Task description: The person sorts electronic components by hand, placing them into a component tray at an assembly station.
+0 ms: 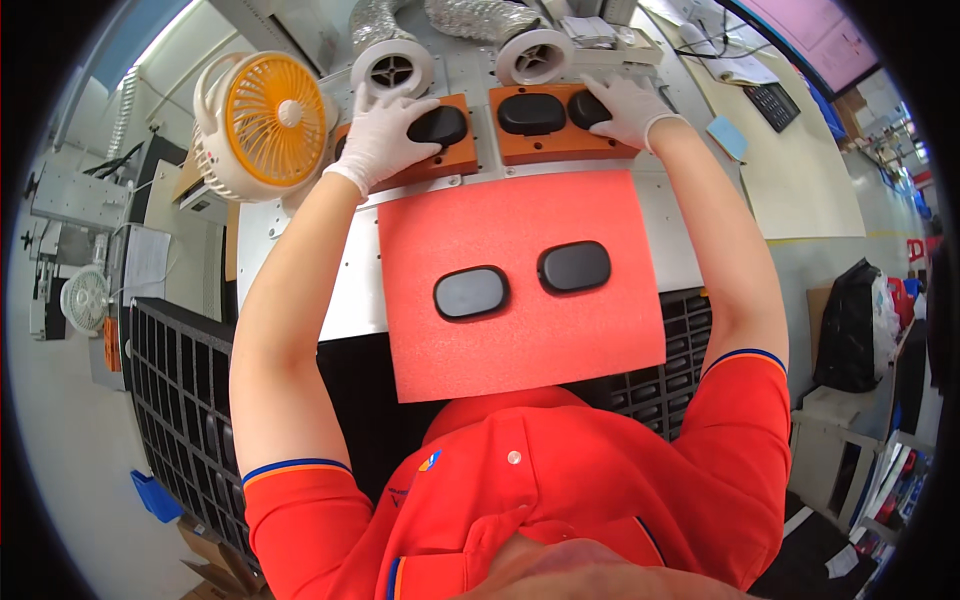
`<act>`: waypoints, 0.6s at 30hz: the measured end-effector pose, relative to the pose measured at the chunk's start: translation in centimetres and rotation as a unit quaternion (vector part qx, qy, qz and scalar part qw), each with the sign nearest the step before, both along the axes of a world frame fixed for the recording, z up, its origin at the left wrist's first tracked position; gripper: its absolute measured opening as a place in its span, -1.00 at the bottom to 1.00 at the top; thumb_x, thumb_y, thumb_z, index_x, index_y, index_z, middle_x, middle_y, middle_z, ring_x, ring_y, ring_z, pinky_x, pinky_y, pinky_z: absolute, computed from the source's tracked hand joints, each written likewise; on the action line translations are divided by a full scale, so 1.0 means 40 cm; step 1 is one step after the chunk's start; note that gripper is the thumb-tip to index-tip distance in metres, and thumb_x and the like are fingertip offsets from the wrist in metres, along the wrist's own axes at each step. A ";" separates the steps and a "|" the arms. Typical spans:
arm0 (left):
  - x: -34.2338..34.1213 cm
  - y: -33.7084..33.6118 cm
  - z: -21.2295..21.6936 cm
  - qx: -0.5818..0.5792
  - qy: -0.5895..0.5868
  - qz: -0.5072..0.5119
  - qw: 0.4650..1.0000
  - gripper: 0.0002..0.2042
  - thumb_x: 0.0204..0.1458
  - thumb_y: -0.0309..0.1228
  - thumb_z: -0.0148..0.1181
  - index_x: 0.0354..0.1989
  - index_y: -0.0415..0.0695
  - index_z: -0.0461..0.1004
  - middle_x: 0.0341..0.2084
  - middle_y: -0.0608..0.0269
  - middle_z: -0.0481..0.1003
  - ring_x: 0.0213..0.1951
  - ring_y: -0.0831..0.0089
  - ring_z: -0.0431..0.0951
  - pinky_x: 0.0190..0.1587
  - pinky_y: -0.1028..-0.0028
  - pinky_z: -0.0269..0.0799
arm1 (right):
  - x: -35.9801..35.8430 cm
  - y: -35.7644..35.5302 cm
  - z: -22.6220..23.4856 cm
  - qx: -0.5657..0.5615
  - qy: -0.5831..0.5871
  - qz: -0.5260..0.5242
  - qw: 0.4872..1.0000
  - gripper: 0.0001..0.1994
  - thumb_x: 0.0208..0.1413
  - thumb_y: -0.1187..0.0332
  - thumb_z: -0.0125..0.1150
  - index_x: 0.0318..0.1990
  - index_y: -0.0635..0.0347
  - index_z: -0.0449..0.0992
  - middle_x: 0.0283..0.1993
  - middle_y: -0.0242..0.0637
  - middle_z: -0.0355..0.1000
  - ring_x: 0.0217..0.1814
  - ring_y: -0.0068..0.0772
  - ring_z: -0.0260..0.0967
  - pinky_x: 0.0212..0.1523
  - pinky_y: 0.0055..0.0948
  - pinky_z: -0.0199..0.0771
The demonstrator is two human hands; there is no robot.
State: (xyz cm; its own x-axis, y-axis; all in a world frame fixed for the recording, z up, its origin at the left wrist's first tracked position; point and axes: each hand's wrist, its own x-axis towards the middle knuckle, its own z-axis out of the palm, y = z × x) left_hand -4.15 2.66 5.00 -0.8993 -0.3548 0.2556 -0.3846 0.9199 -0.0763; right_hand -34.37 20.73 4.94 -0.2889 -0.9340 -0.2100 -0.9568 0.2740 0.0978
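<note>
Two orange fixture blocks (510, 153) stand side by side at the far side of the worktable, with black oval cases in them. My left hand (383, 143), in a white glove, reaches over the left block. Its thumb and forefinger lie around the left end of a black oval case (440, 125). On the right block, my gloved right hand (632, 112) has its fingers and thumb around another black oval case (585, 108), partly hiding it. A third case (531, 114) sits beside that one, untouched. Two more, one with a greyer top (472, 293) and one darker (575, 267), lie on a pink foam sheet (520, 350).
Two white round vents (535, 57) with foil ducts stand behind the blocks. An orange and white fan (275, 115) is close to my left forearm. Black gridded trays (185, 390) sit below the table edge. Papers and a dark keypad (771, 107) lie to the right.
</note>
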 end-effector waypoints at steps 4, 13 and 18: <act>-0.048 0.129 0.028 -0.029 0.123 -0.104 0.986 -0.41 -0.24 -0.31 0.35 0.09 0.07 0.40 -0.09 0.27 0.40 0.03 0.22 0.37 0.31 -0.08 -0.10 | 0.123 0.154 0.048 -0.371 -0.150 -0.037 0.915 -0.37 -0.15 0.06 0.40 0.12 0.07 0.43 0.05 -0.17 0.33 0.10 -0.19 0.34 0.13 -0.19 0.31; -0.063 0.634 0.034 0.166 -0.064 -0.440 0.880 -0.24 -0.27 -0.25 0.39 0.23 0.08 0.25 0.00 0.34 0.37 0.15 0.31 0.31 0.28 -0.09 -0.04 | 0.386 0.675 -0.106 -0.200 -0.747 -0.014 0.634 -0.48 -0.42 0.40 0.56 -0.15 0.18 0.54 0.12 -0.29 0.31 0.10 -0.32 0.26 0.11 -0.36 0.28; -0.076 0.630 0.023 0.124 -0.115 -0.385 0.907 -0.36 -0.19 -0.26 0.36 0.16 -0.01 0.32 0.19 0.22 0.25 0.23 0.20 0.20 0.27 -0.04 -0.02 | 0.368 0.847 -0.377 -0.376 -0.629 -0.514 0.446 -0.57 -0.10 0.36 0.37 -0.03 0.26 0.46 -0.06 -0.32 0.45 -0.02 -0.48 0.38 0.05 -0.50 0.35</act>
